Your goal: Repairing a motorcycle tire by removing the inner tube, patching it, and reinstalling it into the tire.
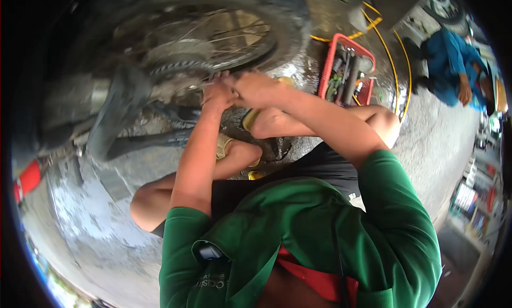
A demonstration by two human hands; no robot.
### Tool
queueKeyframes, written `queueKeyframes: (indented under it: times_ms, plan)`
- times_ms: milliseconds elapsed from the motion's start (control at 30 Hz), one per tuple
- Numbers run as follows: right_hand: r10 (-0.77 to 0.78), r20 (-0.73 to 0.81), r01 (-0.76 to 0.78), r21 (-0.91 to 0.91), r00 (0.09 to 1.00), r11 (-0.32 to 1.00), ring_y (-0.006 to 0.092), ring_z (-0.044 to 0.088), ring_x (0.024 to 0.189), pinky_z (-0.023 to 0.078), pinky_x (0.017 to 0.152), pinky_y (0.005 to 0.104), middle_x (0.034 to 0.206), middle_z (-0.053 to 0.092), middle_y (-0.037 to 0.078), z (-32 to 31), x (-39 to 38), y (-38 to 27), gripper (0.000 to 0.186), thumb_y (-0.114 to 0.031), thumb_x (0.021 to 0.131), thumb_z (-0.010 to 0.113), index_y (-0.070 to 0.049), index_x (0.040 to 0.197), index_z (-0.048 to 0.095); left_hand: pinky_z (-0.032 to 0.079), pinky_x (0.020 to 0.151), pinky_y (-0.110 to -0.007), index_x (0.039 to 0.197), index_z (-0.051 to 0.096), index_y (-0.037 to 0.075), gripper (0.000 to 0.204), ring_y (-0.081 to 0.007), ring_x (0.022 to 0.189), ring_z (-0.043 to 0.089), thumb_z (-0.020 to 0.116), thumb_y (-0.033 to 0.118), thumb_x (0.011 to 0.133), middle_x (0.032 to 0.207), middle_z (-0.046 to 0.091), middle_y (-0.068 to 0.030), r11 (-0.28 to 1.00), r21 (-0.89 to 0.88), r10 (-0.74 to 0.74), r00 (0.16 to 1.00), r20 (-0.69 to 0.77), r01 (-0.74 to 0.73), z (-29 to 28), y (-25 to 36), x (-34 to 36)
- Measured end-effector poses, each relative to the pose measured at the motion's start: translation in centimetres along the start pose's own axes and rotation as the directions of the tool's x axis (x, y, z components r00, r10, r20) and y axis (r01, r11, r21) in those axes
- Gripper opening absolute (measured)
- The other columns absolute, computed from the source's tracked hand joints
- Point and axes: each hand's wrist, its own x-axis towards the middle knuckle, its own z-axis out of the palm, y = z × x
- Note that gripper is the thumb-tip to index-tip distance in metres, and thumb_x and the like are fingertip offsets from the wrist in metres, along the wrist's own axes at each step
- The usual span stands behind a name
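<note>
A motorcycle wheel [240,25] with spokes, a chain [176,68] on a sprocket and a dark metal arm [104,116] fill the upper left of the view. Just below the chain, my left hand [218,93] has its fingers curled on something I cannot make out. My right hand [252,88] overlaps it from the right, blurred by motion, so its fingers and anything in them are unclear. Both forearms reach up over my crossed legs toward the wheel.
A red plastic basket [325,75] of tools sits right of the wheel, beside a yellow hose [396,73] on the wet floor [90,196]. A person in blue [442,62] is at the upper right. Shelves of goods [480,185] line the right edge.
</note>
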Motion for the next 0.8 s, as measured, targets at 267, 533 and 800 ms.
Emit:
queueKeyframes:
  times_ms: [267, 533, 800]
  plan:
    - [0.323, -0.078, -0.280, 0.335, 0.943, 0.900, 0.0423, 0.069, 0.090, 0.055, 0.080, 0.0472, 0.095, 0.070, 0.026, -3.8, -19.2, 7.5, 0.044, -0.035, 0.090, 0.065, -0.001, 0.118, 0.064, 0.050, 0.094, -0.045, 0.116, 0.066, 0.002, 0.061, -0.0406, 0.110, 0.063, 0.083, 0.042, 0.073, 0.113, 0.069, -0.0219, 0.977, -0.208, -0.036, 0.999, 0.036, 0.043, 1.6, 2.5, 2.6]
    - [0.784, 0.157, -0.781, -0.095, 0.601, 0.618, 0.0345, 0.068, 0.102, 0.054, 0.082, 0.0483, 0.110, 0.069, 0.021, 0.8, -22.3, 22.5, 0.038, -0.028, 0.086, 0.066, -0.006, 0.117, 0.068, 0.052, 0.090, -0.045, 0.109, 0.068, -0.003, 0.062, -0.0425, 0.103, 0.065, 0.082, 0.047, 0.075, 0.105, 0.070, -0.0242, 0.966, -0.235, 0.101, 0.994, -0.046, -0.109, 2.7, 3.8, 2.9]
    - [0.795, 0.287, -0.457, -0.694, 0.534, 0.557, 0.0286, 0.057, 0.124, 0.045, 0.090, 0.0506, 0.134, 0.058, 0.011, 4.6, -19.7, 21.6, 0.038, -0.025, 0.085, 0.063, -0.013, 0.120, 0.070, 0.051, 0.092, -0.045, 0.106, 0.070, -0.003, 0.062, -0.0413, 0.106, 0.064, 0.082, 0.049, 0.075, 0.109, 0.069, -0.0262, 0.987, -0.158, -0.025, 0.999, -0.042, 0.018, 2.5, 4.7, 3.0]
